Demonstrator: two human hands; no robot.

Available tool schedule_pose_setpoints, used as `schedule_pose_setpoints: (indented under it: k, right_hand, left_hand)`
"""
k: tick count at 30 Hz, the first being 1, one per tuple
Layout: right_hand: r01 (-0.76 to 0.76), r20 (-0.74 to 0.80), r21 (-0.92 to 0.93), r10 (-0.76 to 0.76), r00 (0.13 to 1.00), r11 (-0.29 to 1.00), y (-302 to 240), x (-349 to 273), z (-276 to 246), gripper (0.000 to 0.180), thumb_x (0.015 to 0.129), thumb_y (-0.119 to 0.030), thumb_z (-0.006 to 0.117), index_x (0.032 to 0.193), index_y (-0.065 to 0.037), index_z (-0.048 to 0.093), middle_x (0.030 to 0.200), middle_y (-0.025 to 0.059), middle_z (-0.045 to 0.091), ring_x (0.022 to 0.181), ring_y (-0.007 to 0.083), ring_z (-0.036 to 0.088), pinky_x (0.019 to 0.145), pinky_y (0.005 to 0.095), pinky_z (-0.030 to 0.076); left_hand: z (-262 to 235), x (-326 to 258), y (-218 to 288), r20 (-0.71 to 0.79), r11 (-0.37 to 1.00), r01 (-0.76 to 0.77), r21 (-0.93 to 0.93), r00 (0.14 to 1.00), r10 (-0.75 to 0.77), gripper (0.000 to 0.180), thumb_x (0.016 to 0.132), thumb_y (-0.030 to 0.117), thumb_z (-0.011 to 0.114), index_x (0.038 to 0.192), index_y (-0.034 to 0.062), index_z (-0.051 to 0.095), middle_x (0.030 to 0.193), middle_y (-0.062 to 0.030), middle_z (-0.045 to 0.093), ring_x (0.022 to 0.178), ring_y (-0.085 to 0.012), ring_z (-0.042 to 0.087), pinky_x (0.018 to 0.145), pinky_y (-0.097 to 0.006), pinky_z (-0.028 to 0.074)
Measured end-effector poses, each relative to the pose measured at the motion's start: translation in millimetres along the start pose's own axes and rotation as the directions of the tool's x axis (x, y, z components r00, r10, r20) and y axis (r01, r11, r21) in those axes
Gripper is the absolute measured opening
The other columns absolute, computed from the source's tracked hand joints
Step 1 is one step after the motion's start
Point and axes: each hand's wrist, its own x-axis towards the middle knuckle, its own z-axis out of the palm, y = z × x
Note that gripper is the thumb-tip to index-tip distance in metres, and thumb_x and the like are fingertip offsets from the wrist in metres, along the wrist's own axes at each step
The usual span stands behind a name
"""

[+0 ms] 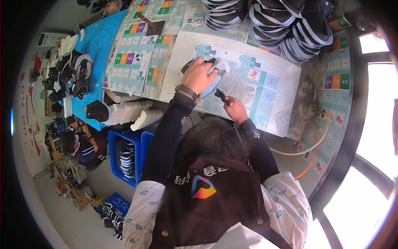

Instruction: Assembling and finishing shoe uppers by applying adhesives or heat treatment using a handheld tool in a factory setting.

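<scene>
Shoe part [212, 85] apparently grey-blue and white; tool [222, 96] black; sheet [242, 52] white with teal trains.

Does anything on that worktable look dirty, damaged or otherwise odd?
Yes: beside the shoe piece in the left hand, a grey, smudgy patch marks the pale board. It looks odd because the board's printed pattern shows more clearly around it.

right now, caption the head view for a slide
Left hand holding a grey shoe piece, right hand gripping a black tool, stacked shoe parts beyond.
</scene>
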Motion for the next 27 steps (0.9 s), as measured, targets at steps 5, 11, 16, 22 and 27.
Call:
schedule_pose_setpoints:
  k: [5,11,16,22,27]
  right_hand:
    - [-0.013,-0.116,0.052,0.019,0.993,0.999,4.2,3.4,-2.6,0.024,0.086,-0.018,0.061,0.103,-0.004,0.070,0.092,0.0313,0.069,0.093,0.0529,0.065,0.083,0.0586,0.052]
    - [-0.032,-0.145,0.036,0.037,0.989,0.999,6.1,2.6,-2.1,0.024,0.087,-0.019,0.061,0.105,-0.006,0.071,0.091,0.0306,0.070,0.092,0.0531,0.066,0.083,0.0586,0.052]
    - [-0.045,-0.076,0.025,0.047,0.996,0.999,5.2,0.6,2.5,0.026,0.085,-0.018,0.060,0.104,-0.005,0.071,0.092,0.0307,0.070,0.094,0.0526,0.066,0.085,0.0585,0.053]
    - [-0.060,-0.020,0.042,0.061,0.998,0.997,-5.4,-2.4,0.5,0.025,0.084,-0.017,0.059,0.102,-0.004,0.071,0.093,0.0308,0.070,0.095,0.0526,0.066,0.087,0.0579,0.053]
    - [-0.079,0.006,0.043,0.079,0.997,0.996,-12.1,-3.9,-2.3,0.026,0.085,-0.017,0.059,0.103,-0.003,0.071,0.095,0.0307,0.070,0.096,0.0523,0.066,0.087,0.0572,0.052]
  left_hand:
    - [0.4,-1.1,-1.2,-0.013,1.000,-0.001,-0.007,1.000,0.001,0.030,0.091,0.029,0.077,0.111,0.0064,0.078,0.093,-0.0145,0.062,0.091,-0.0358,0.063,0.083,-0.045,0.052]
    - [-0.4,-2.5,-0.6,-0.009,1.000,-0.001,-0.017,1.000,0.001,0.030,0.091,0.029,0.077,0.111,0.0064,0.078,0.093,-0.0140,0.062,0.091,-0.0354,0.064,0.082,-0.045,0.052]
    - [-0.9,-2.5,1.1,-0.001,1.000,0.006,-0.022,1.000,-0.006,0.031,0.091,0.029,0.077,0.112,0.0059,0.078,0.094,-0.0147,0.062,0.091,-0.0358,0.064,0.083,-0.045,0.052]
    - [-1.0,-4.0,0.1,0.000,0.999,0.010,-0.030,1.000,-0.010,0.032,0.091,0.028,0.077,0.113,0.0052,0.078,0.094,-0.0153,0.062,0.091,-0.0361,0.063,0.083,-0.045,0.052]
    - [-2.1,-5.0,0.0,0.008,0.999,0.019,-0.031,1.000,-0.018,0.031,0.091,0.028,0.077,0.113,0.0056,0.078,0.094,-0.0152,0.062,0.091,-0.0358,0.063,0.083,-0.045,0.052]
